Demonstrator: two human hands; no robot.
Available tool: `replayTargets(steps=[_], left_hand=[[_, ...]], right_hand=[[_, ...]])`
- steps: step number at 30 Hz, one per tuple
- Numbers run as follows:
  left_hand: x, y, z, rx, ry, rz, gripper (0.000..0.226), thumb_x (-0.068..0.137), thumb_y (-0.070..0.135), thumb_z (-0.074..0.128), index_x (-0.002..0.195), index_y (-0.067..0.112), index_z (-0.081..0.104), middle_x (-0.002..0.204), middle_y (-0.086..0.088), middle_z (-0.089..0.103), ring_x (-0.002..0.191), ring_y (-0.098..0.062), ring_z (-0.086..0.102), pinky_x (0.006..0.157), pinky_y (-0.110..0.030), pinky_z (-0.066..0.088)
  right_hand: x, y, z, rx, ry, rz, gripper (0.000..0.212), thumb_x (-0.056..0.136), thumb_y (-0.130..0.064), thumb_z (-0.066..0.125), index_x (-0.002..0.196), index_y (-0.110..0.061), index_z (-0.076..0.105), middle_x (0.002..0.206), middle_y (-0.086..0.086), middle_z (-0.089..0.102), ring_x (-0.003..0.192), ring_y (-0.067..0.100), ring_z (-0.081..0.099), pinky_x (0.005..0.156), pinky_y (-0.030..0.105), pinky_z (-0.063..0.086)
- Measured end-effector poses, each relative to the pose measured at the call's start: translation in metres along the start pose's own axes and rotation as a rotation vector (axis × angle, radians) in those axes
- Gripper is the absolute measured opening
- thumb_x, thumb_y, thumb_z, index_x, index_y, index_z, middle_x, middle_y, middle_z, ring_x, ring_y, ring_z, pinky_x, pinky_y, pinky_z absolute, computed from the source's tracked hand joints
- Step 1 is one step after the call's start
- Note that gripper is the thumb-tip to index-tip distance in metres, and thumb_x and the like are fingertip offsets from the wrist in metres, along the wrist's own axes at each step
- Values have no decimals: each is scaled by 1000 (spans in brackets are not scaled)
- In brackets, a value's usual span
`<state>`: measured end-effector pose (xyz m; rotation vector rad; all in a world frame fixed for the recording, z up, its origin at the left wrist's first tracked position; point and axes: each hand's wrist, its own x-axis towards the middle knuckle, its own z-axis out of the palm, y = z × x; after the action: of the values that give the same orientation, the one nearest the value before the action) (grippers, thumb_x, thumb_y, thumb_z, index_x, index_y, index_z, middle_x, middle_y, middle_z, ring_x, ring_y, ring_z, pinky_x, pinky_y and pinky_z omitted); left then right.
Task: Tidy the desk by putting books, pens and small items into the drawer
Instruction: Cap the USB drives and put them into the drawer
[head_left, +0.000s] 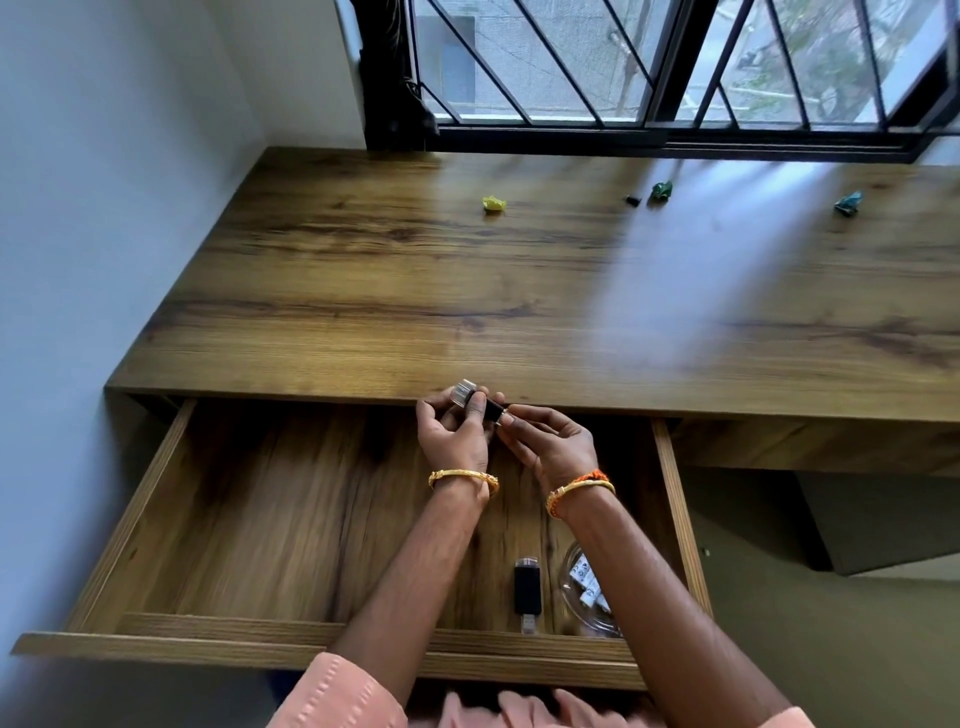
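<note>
Both hands meet over the back of the open wooden drawer (171, 525), at the desk's front edge. My left hand (454, 434) grips a small black USB stick (491, 410) with a clear cap (464, 393) at its upper left end. My right hand (553, 441) pinches the stick's other end. A second black USB stick (527, 590) lies in the drawer near its front, beside a clear glass jar (589, 592) with small white items inside. On the desk (467, 291) far back sit a yellow crumpled wrapper (493, 203), a small black cap (632, 199), a green wrapper (661, 190) and a blue wrapper (848, 201).
A white wall runs along the left of the desk. A barred window (675, 67) stands behind it. A grey cabinet (883, 519) sits under the desk at the right. The drawer's left half holds nothing visible.
</note>
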<state>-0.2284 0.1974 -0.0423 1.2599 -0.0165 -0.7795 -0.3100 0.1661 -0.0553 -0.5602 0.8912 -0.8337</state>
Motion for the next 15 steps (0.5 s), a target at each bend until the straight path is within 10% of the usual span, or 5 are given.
replayTargets(steps=[15], left_hand=[[3, -17, -23, -6, 78, 18, 29, 85, -5, 60, 87, 20, 46, 94, -24, 67, 88, -35, 68, 86, -53, 53]], right_hand=[[-1, 17, 1, -107, 3, 18, 14, 72, 9, 71, 82, 0, 69, 82, 13, 73, 86, 24, 71, 71, 27, 58]])
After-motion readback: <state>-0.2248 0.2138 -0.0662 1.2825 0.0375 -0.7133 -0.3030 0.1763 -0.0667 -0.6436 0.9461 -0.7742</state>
